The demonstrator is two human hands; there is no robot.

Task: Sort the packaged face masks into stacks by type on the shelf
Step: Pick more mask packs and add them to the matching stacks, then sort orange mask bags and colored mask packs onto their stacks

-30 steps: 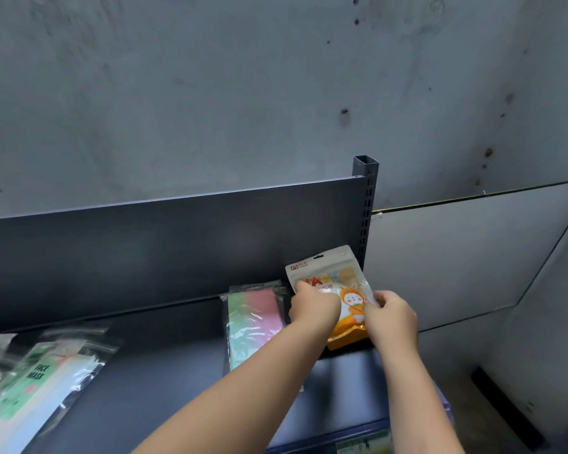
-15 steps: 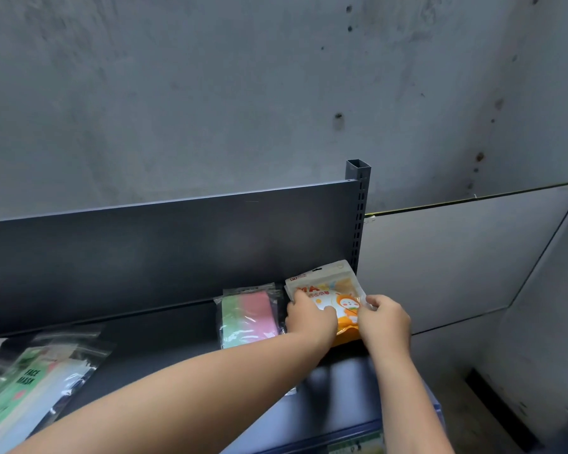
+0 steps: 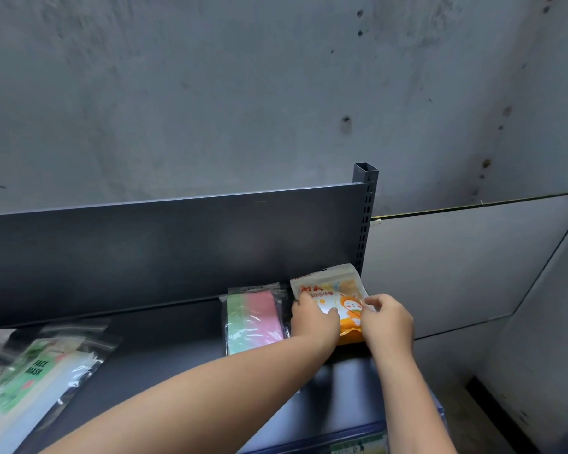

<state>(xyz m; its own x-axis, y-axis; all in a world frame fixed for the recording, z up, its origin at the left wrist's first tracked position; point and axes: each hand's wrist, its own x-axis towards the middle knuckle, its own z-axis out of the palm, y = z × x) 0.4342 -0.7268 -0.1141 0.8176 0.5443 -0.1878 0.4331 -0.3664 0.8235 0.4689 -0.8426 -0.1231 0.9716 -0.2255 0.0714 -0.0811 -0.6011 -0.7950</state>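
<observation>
Fingers (image 3: 304, 299) of left hand (image 3: 313, 322) curling over left edge of orange pouch (image 3: 330, 291), thumb lying on printed face; right hand (image 3: 389, 322) pinching right edge. Pouch lying at right end of shelf (image 3: 177, 362), long axis running front to back, top seam pointing at back panel (image 3: 145, 250), just beside pink-green pack (image 3: 253, 317). Print showing "MA" plus cartoon figure. Clear packs (image 3: 40, 371) at far left reading "FACE MASK". Pouch sitting lower, flatter than one second ago.
</observation>
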